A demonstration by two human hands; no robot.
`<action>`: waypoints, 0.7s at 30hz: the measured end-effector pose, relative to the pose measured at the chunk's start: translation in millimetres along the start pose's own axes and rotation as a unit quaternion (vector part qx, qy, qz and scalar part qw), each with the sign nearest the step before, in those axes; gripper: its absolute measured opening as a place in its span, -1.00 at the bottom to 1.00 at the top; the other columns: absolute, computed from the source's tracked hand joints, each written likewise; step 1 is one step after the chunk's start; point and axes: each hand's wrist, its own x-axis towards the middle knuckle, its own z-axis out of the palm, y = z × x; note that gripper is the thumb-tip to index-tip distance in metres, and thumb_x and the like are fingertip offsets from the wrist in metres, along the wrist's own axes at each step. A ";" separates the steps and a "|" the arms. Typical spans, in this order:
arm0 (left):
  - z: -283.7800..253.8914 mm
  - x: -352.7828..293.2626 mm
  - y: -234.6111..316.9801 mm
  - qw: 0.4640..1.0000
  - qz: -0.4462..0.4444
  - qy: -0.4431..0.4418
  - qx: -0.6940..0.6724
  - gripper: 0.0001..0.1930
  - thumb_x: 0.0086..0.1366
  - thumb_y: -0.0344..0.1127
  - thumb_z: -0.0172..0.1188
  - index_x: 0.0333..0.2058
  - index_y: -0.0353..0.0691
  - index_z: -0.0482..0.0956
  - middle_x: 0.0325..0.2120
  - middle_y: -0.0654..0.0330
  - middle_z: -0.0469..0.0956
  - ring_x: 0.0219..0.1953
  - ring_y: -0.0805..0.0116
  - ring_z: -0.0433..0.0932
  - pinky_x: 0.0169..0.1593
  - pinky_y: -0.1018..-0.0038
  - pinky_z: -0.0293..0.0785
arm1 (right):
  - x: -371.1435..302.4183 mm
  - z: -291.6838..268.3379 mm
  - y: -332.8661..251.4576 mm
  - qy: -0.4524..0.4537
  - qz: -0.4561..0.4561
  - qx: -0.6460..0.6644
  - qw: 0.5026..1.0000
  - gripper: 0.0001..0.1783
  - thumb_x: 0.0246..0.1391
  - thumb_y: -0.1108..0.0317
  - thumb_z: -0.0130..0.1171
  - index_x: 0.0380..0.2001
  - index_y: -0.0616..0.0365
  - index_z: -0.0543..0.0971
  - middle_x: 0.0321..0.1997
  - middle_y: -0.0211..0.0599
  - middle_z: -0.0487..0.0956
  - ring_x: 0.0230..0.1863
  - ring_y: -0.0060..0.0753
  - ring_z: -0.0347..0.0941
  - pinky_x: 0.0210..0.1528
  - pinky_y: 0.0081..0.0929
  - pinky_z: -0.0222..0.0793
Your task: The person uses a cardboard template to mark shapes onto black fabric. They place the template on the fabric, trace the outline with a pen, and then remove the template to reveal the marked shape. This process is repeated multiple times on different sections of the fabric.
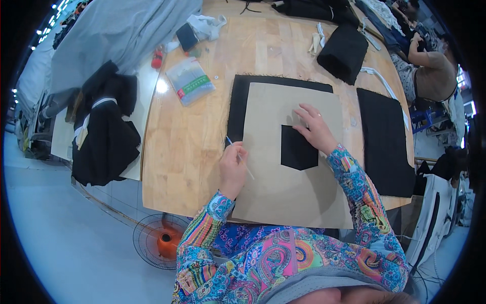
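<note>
A large beige card sheet (pixel 273 197) lies on a black fabric piece (pixel 238 96), whose dark border shows along the left and top. Toward its right side is a black five-sided shape (pixel 299 152); I cannot tell whether it is an opening or a piece laid on top. My right hand (pixel 315 126) rests on the card at the shape's upper right corner, fingers spread. At the card's left edge, my left hand (pixel 233 169) pinches a thin white pen-like stick (pixel 248 171) with a blue end near the black fabric.
Black fabric panels (pixel 385 142) lie at the right, with a folded black piece (pixel 344 53) behind. A clear plastic packet (pixel 190 81) and a red item (pixel 157 58) sit at the left. An orange fan (pixel 167 243) stands below the wooden table (pixel 177 167). Another person (pixel 436 71) works far right.
</note>
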 end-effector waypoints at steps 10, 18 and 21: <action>-2.3 15.9 -13.8 0.998 -0.061 0.004 -0.030 -0.89 0.16 -0.60 0.17 -0.40 -0.34 0.41 -0.24 0.23 0.48 -0.44 0.66 0.33 -0.37 0.69 0.30 | 87.7 55.0 -0.2 -0.069 -0.067 -0.053 0.994 -0.31 0.04 -0.01 0.14 0.14 0.20 0.31 0.29 -0.01 0.21 0.34 0.04 0.04 0.31 -0.03 -0.03; -2.2 18.6 -16.2 0.996 -0.083 0.012 -0.031 -0.91 0.11 -0.53 0.18 -0.41 -0.27 0.44 -0.23 0.11 0.56 -0.28 0.27 0.53 -0.25 0.45 0.42 | 110.2 67.0 -15.2 -0.148 -0.043 -0.088 0.984 -0.20 0.04 -0.12 0.09 0.20 0.20 0.22 0.35 -0.09 0.11 0.40 -0.06 -0.09 0.31 0.12 -0.11; -2.5 21.8 -13.2 0.995 -0.093 0.013 -0.040 -0.90 0.11 -0.53 0.18 -0.41 -0.28 0.44 -0.23 0.09 0.56 -0.24 0.23 0.54 -0.19 0.42 0.43 | 112.0 68.8 -12.9 -0.143 -0.044 -0.091 0.985 -0.18 0.04 -0.16 0.07 0.20 0.21 0.22 0.36 -0.09 0.11 0.40 -0.06 -0.09 0.32 0.12 -0.15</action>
